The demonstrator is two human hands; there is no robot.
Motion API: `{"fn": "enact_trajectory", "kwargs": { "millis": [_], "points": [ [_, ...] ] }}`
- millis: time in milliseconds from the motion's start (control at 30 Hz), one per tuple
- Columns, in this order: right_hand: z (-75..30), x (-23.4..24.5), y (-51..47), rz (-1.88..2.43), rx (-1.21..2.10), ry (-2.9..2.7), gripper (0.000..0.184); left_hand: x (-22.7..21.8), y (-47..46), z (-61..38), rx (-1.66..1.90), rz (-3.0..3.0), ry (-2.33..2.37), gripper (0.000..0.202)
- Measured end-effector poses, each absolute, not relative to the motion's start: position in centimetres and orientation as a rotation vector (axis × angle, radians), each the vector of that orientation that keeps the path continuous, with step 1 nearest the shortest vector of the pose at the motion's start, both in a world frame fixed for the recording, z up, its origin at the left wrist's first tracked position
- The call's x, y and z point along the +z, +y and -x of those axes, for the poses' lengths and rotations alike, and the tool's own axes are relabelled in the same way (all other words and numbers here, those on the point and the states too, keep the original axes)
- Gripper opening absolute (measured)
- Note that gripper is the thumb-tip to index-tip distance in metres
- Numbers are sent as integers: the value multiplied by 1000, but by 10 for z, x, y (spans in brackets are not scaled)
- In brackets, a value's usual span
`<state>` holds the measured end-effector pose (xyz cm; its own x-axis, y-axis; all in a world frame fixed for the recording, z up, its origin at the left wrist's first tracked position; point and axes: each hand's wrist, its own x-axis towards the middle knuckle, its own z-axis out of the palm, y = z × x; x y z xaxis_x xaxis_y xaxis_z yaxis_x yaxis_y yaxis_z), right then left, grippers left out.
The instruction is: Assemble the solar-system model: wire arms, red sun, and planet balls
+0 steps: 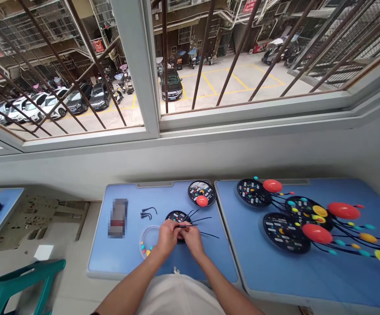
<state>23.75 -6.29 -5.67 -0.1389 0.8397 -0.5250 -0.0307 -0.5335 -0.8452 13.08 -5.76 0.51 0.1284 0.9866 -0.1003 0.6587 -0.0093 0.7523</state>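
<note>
blue table (127, 262): l hand (167, 237), r hand (191, 239) pinching black wire (186, 226), long axis horiz, pointing rt

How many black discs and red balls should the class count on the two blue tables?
black discs: 5
red balls: 4
total: 9
</note>
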Motion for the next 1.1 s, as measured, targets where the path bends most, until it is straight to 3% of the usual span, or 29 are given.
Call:
{"fn": "enact_trajectory", "kwargs": {
  "millis": [367,733,1000,1100],
  "points": [
    [-237,-61,-64,1544,1703,-935,27,18,-58,-132,675,-1703,1645,15],
    [-236,-53,-65,1480,1692,-906,27,9,-62,-138,647,-1583,1747,19],
    [-237,-42,-70,1450,1647,-865,19,9,-60,-141,583,-1578,1796,16],
    [-242,-38,-74,1458,1589,-815,25,6,-62,-140,559,-1562,1823,14]
  ]
}}
